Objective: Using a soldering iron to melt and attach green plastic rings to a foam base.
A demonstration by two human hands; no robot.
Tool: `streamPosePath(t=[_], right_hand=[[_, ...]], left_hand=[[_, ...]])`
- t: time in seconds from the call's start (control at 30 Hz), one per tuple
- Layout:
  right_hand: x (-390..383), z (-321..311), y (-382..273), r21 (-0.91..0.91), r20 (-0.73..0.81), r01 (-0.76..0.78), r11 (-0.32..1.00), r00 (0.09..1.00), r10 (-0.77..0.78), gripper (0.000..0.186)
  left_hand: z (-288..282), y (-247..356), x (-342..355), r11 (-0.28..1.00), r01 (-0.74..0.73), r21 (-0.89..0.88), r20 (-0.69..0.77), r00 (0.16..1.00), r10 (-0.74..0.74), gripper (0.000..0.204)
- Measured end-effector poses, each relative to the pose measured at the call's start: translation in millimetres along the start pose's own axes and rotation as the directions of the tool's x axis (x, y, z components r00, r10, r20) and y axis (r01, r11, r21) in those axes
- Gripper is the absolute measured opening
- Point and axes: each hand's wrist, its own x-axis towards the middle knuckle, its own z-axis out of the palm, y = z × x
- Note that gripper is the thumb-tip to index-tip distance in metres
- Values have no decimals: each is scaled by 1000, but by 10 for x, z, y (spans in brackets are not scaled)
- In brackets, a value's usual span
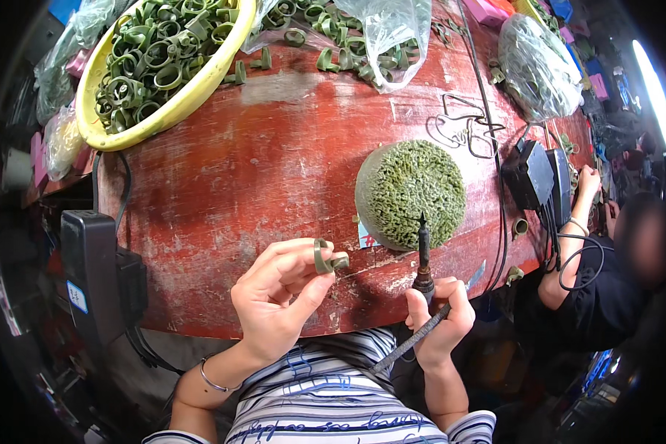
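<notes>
Between the thumb and fingers of my left hand (285,292) is a dark green ring (320,255), held upright, with a small round knob at its side. My right hand (445,322) is closed around a soldering iron (422,270), its dark pointed tip upward and a grey braided cord trailing down to the left. Behind that tip stands a pale round tub (370,194), its top covered by many small green bits (418,189). The iron's tip overlaps the tub in view; whether it touches, I cannot tell. The ring is to the left of the iron, apart from it.
A yellow basin (237,44) heaped with green rings is at the far left. More rings lie by a clear plastic bag (399,44). Bent wire (470,126) and black power boxes (529,177) are at right, another box (89,251) at left. Another person's arm (570,244) is at right.
</notes>
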Motion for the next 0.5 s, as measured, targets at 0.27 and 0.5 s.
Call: streamPosePath(t=[0.27,0.5], right_hand=[[-60,32,-56,159,128,168,973,974,-189,37],[-62,150,-173,148,218,237,960,939,-266,38]], left_hand=[[-24,104,-5,953,207,-222,55,978,-199,14],[-62,67,-26,927,219,-305,52,976,-213,14]])
